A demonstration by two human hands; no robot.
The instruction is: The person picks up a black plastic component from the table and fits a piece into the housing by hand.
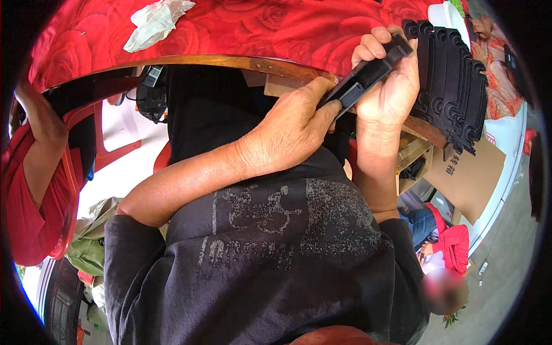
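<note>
Both hands grip a long black plastic part [368, 72], held at a slant just past the table's near edge. A recess runs along its upper face, and a narrower dark bar shows inside near the lower end. My left hand [296, 118] pinches that lower end, thumb on the near side and fingers on the far side. Around the upper end wraps my right hand [399, 86], its palm behind the part and fingertips curled over the far edge.
Several similar black plastic parts [445, 86] are stacked at the table's right edge. A crumpled white sheet [155, 26] lies on the red rose-patterned tablecloth [241, 34]. Brown cardboard [474, 178] stands at the right below the stack. A person in red [43, 190] sits at left; another is at lower right.
</note>
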